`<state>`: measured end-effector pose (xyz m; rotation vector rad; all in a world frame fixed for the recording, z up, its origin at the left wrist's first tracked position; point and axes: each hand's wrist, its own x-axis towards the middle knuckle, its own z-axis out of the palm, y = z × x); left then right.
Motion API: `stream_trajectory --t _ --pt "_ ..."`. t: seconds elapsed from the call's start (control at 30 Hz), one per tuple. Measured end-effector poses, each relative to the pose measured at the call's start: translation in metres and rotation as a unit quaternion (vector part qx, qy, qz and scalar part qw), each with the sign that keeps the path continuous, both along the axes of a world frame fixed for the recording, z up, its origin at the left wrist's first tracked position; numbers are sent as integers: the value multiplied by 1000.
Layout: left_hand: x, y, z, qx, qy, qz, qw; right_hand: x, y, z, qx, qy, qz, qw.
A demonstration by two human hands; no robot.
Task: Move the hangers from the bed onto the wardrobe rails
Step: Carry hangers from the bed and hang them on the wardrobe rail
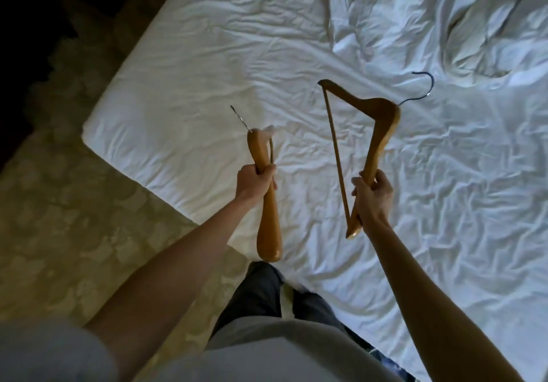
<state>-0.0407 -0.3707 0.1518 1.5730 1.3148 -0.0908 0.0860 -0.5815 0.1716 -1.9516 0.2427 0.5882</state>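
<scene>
Both arms extended over bed edge. Left hand [255, 180] clamped around edge-on wooden hanger [264, 200], hook pointing away. Right hand [372, 193] fisted on lower arm of second wooden hanger [376, 135], triangle upright, hook far side. Likely lifted clear for carrying; wardrobe unseen. White sheet [189, 91] beyond, no hangers visible on it.

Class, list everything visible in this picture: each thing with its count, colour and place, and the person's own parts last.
wooden hangers: 2, tan with metal hooks, one in each hand above the bed
bed sheet: 1, white, wrinkled, over the mattress
duvet: 1, white, bunched at top right
carpet: 1, beige patterned, left of the bed
left hand: 1, gripping the edge-on hanger
right hand: 1, gripping the other hanger's arm
</scene>
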Motion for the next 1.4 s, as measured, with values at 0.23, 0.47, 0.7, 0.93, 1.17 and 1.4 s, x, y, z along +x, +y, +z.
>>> stream_trajectory --t 0.23,0.47,0.7,0.93,1.17,1.4 --pt "-91 -52 73 -9 -58 79 995 -77 11 74 58 -64 202 976" --pt "-204 -60 128 44 -82 206 974 -161 66 116 105 -107 364 919" --pt "-325 -34 170 98 -90 341 931 -286 143 147 119 -130 484 857" --pt "-460 32 194 134 -122 397 900 -424 241 170 154 -137 555 806" --pt "-575 127 212 177 -127 439 871 -550 344 192 160 -112 614 764" --pt "-650 218 219 192 -131 454 860 -631 438 200 157 -98 640 746"
